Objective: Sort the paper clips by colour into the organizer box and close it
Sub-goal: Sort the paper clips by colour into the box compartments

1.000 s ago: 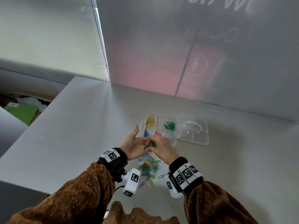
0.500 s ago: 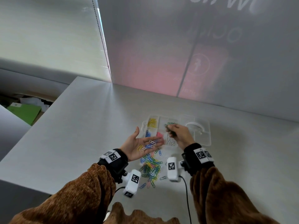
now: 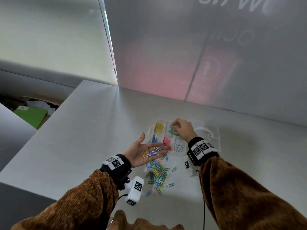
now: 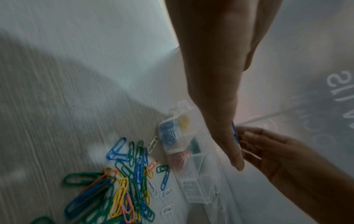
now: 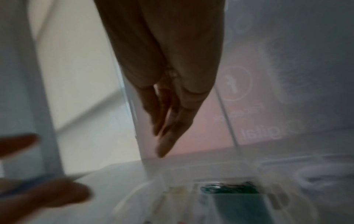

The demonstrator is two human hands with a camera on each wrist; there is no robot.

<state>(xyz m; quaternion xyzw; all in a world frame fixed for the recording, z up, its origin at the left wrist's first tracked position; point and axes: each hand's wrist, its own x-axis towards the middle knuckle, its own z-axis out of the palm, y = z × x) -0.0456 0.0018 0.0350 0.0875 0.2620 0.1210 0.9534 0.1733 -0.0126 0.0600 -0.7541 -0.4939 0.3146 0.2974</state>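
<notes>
Five compartments of the organizer box (image 3: 166, 136) hold sorted clips (lid open), yet the near pile (image 3: 157, 175) remains; left hand (image 3: 141, 151) cradles several flat-palmed, right hand (image 3: 181, 129) hovers loose-fingered over green.

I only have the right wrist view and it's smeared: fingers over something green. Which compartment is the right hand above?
Observer: In the head view the right hand hangs over the green compartment in the back row of the organizer box, next to the yellow compartment.
Operator: And the left hand?
Observer: The left hand lies palm up in front of the box, with a few white, blue and yellow clips resting on it.
Operator: Much left to sort?
Observer: Yes. A mixed pile of clips lies on the table, on the person's side of the box.
</notes>
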